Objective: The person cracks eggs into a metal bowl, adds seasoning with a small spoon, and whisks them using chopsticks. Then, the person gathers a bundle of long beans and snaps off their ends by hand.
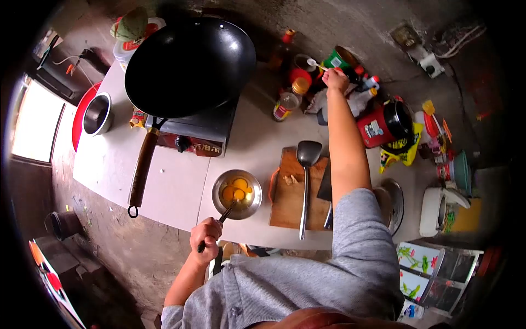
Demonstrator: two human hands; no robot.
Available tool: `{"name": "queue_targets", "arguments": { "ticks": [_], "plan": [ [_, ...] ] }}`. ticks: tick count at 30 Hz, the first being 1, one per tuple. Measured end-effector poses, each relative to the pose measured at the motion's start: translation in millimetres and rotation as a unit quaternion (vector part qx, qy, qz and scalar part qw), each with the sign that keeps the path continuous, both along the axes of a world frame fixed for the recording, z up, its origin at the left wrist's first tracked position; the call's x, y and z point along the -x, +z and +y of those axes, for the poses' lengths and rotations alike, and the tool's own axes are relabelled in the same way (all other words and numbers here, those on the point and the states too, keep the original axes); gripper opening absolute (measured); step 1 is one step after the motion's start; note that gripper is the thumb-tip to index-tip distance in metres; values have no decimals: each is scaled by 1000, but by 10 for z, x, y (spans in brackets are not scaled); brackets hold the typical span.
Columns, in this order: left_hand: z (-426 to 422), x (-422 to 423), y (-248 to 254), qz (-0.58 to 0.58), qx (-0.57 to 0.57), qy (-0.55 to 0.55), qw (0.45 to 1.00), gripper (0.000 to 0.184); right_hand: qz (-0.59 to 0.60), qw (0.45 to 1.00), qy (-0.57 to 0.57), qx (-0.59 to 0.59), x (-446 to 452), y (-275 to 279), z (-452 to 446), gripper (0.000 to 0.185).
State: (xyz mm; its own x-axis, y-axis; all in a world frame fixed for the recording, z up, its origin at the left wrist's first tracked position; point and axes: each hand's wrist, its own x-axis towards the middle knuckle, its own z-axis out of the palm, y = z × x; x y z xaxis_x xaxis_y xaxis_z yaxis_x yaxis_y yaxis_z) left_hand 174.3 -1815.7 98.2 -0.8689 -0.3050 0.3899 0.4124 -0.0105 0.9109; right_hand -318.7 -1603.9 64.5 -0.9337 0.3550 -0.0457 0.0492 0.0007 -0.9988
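Note:
My left hand (206, 236) is closed around dark chopsticks (227, 213), whose tips dip into a metal bowl (217, 186). Several unbroken egg yolks (240, 189) lie in clear egg white inside it. Stretched far forward, my right hand (335, 80) pinches a small white spoon (314, 63) above the seasonings at the back of the table. Close to that hand are a green container (338, 57), a red-rimmed pot or jar (299, 75) and a crumpled pale bag (320, 101). A glass jar with a gold lid (286, 105) stands nearer to me.
A large black wok (189, 66) rests on a gas stove (203, 137), its wooden handle (143, 170) pointing toward me. Right of the bowl, a spatula (305, 186) and a cleaver (325, 189) lie on a cutting board (287, 205). A red rice cooker (378, 126) stands farther right.

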Motion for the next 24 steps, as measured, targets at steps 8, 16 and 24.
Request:
{"name": "queue_targets", "arguments": {
  "ticks": [8, 16, 24],
  "plan": [
    [-76, 105, -30, -5, 53, 4, 999, 42, -1, 988, 139, 68, -44, 124, 151, 34],
    [48, 483, 243, -9, 117, -73, 990, 13, 6, 729, 669, -146, -3098, 644, -312, 30],
    [488, 559, 238, -19, 231, -185, 955, 20, 62, 863, 478, -151, -4263, -62, -374, 20]
  ]
}}
